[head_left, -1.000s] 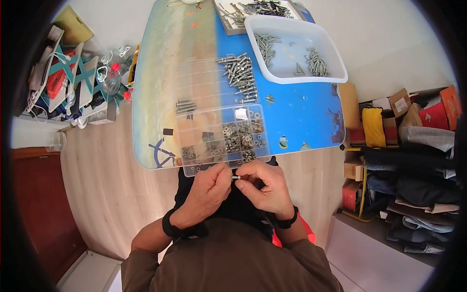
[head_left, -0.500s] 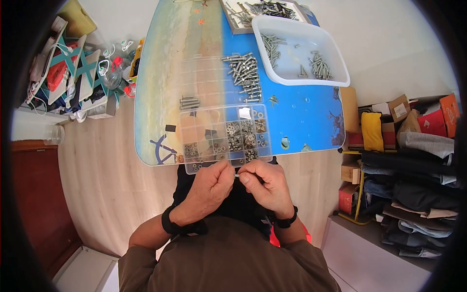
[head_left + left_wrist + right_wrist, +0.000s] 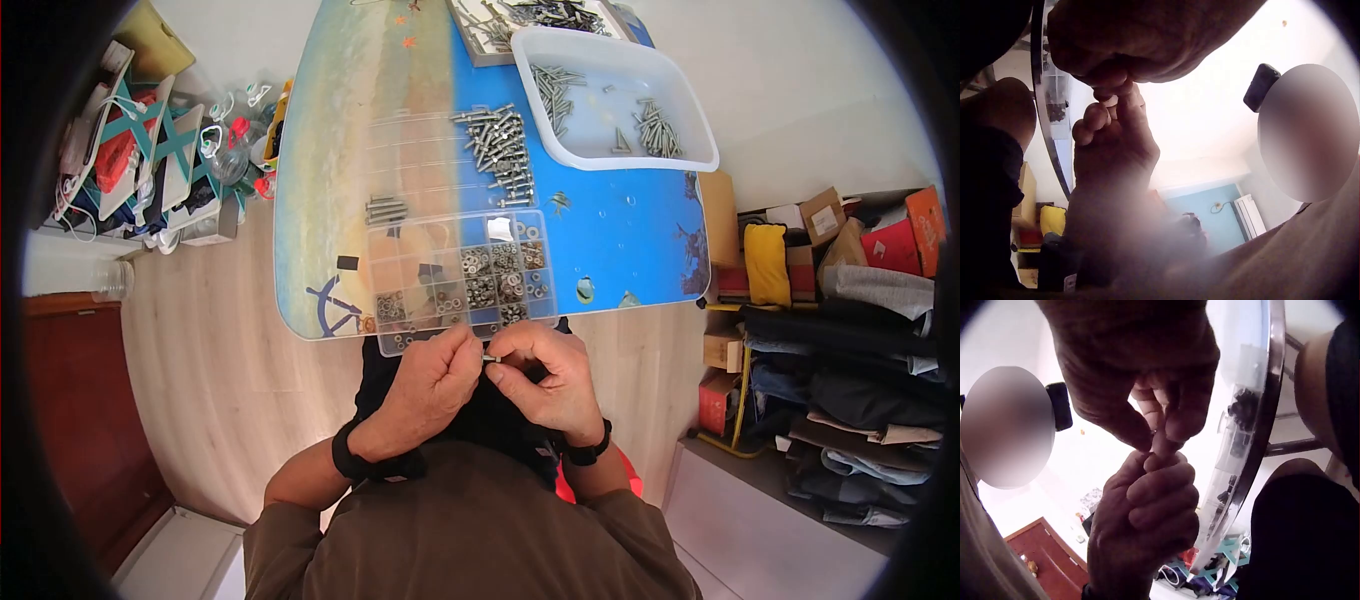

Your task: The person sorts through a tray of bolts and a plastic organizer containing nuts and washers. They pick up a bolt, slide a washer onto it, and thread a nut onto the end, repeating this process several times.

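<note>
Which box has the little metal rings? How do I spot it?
Look at the blue and sandy table. At its near edge, just beyond the left hand and right hand, is a see-through box. It's split into little squares, unlike the open white tub farther back.

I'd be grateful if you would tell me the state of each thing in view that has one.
Left hand: fingers curled, holding a small metal fastener.
Right hand: pinching the same fastener.
Small metal fastener: between the hands, mostly hidden.
Compartment box: open, small parts in several compartments.
Clear lid: lying flat, bolts on it.
White tub: uncovered, screws in separate clusters.
</note>
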The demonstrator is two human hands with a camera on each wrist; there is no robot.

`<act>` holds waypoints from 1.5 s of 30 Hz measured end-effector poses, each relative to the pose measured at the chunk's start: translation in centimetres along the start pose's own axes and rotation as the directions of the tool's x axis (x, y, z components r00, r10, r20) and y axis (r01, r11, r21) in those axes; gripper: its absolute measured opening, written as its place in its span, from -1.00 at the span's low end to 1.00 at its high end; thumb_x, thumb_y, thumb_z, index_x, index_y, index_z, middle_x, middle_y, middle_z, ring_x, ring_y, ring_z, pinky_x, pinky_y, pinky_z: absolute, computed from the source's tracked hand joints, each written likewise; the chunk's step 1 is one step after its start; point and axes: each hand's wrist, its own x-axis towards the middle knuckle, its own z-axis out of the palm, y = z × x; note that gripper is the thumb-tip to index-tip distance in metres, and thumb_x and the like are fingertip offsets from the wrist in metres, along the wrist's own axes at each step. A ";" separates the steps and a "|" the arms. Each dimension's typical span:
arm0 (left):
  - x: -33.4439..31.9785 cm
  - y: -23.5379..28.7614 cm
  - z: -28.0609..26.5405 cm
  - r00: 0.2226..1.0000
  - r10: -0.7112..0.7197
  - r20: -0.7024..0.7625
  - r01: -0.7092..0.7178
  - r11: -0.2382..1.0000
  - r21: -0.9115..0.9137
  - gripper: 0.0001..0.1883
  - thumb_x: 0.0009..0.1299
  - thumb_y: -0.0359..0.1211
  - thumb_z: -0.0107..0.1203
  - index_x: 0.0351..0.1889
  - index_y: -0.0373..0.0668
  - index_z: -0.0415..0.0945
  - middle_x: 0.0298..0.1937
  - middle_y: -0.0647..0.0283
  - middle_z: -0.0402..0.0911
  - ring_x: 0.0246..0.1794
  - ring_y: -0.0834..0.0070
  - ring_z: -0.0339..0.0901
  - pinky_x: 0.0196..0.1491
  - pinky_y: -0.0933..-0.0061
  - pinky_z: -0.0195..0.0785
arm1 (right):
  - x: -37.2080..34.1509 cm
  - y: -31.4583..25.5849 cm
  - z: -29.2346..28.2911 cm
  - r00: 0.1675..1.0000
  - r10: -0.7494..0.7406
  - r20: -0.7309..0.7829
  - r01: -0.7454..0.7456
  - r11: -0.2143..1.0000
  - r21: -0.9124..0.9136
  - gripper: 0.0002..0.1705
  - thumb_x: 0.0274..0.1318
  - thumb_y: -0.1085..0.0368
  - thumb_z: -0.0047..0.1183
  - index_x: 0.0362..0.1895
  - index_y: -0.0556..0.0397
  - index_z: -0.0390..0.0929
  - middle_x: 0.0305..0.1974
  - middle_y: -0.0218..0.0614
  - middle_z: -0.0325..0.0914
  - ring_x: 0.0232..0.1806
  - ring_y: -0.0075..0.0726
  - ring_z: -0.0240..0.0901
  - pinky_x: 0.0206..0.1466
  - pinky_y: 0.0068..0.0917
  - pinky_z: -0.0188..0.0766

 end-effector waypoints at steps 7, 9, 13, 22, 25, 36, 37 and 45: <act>0.4 0.6 0.1 1.000 0.004 -0.016 -0.004 1.000 -0.026 -0.71 0.57 -0.34 -0.13 -0.43 -0.26 0.29 -0.67 0.36 0.30 -0.63 0.68 0.23 -0.55 0.50 0.14 | 0.4 0.3 -0.6 0.994 0.079 0.077 -0.079 0.997 -0.006 -0.83 0.14 0.42 0.23 -0.17 0.12 0.57 -0.33 -0.28 0.61 -0.44 -0.41 0.57 -0.42 -0.54 0.42; 0.4 0.4 0.2 1.000 0.028 -0.008 -0.028 0.999 0.019 -0.70 0.57 -0.33 -0.14 -0.44 -0.25 0.29 -0.67 0.39 0.30 -0.63 0.69 0.22 -0.56 0.51 0.13 | 0.5 0.0 -0.6 0.999 0.030 0.046 -0.029 0.999 -0.018 -0.83 0.13 0.44 0.24 -0.19 0.12 0.56 -0.35 -0.28 0.60 -0.43 -0.38 0.57 -0.42 -0.53 0.42; 0.7 0.9 0.4 1.000 0.006 0.003 -0.006 1.000 -0.008 -0.69 0.57 -0.31 -0.12 -0.44 -0.25 0.28 -0.66 0.39 0.30 -0.63 0.69 0.22 -0.56 0.50 0.12 | 0.6 -0.2 -0.8 0.997 -0.069 -0.029 0.069 0.998 -0.013 -0.81 0.05 0.51 0.26 -0.24 0.12 0.54 -0.36 -0.27 0.58 -0.43 -0.35 0.58 -0.41 -0.51 0.43; 1.2 2.7 0.2 0.992 -0.110 0.065 0.117 0.985 -0.126 -0.66 0.59 -0.27 -0.16 -0.46 -0.19 0.30 -0.63 0.42 0.34 -0.62 0.72 0.27 -0.54 0.58 0.12 | 1.2 -1.2 -0.9 0.995 -0.068 -0.076 0.077 0.989 0.129 -0.84 0.05 0.47 0.27 -0.26 0.16 0.57 -0.36 -0.33 0.58 -0.51 -0.54 0.45 -0.44 -0.56 0.36; 1.2 2.9 0.3 0.994 -0.099 0.051 0.105 0.986 -0.131 -0.66 0.59 -0.28 -0.15 -0.47 -0.20 0.30 -0.63 0.44 0.33 -0.61 0.73 0.25 -0.55 0.58 0.12 | 1.1 -0.5 -1.3 0.997 0.065 -0.043 -0.062 0.995 0.072 -0.83 0.11 0.40 0.26 -0.26 0.20 0.56 -0.42 -0.35 0.56 -0.53 -0.56 0.44 -0.45 -0.57 0.36; 1.6 2.6 0.2 0.992 -0.098 0.073 0.103 0.992 -0.069 -0.65 0.58 -0.26 -0.15 -0.47 -0.22 0.31 -0.63 0.42 0.35 -0.61 0.71 0.27 -0.53 0.55 0.15 | 1.8 0.1 -1.2 0.961 -0.259 -0.100 0.253 0.965 -0.070 -0.77 -0.12 0.63 0.22 -0.35 0.08 0.54 -0.37 -0.28 0.58 -0.47 -0.28 0.55 -0.43 -0.46 0.43; 1.7 2.6 0.1 0.993 -0.099 0.071 0.104 0.992 -0.069 -0.65 0.58 -0.26 -0.15 -0.47 -0.22 0.31 -0.63 0.42 0.35 -0.61 0.71 0.27 -0.53 0.55 0.15 | 1.9 0.3 -1.2 0.941 -0.324 -0.098 0.316 0.945 -0.089 -0.74 -0.17 0.65 0.20 -0.37 0.07 0.55 -0.36 -0.28 0.58 -0.46 -0.28 0.55 -0.44 -0.46 0.43; 2.1 2.9 -0.1 0.977 -0.174 0.122 0.186 0.978 -0.099 -0.66 0.56 -0.28 -0.17 -0.49 -0.22 0.31 -0.64 0.40 0.35 -0.61 0.71 0.27 -0.53 0.55 0.15 | 1.7 -1.1 -2.0 0.988 -0.146 -0.054 0.149 0.987 0.063 -0.84 -0.02 0.52 0.22 -0.29 0.12 0.58 -0.35 -0.23 0.58 -0.42 -0.29 0.57 -0.38 -0.46 0.45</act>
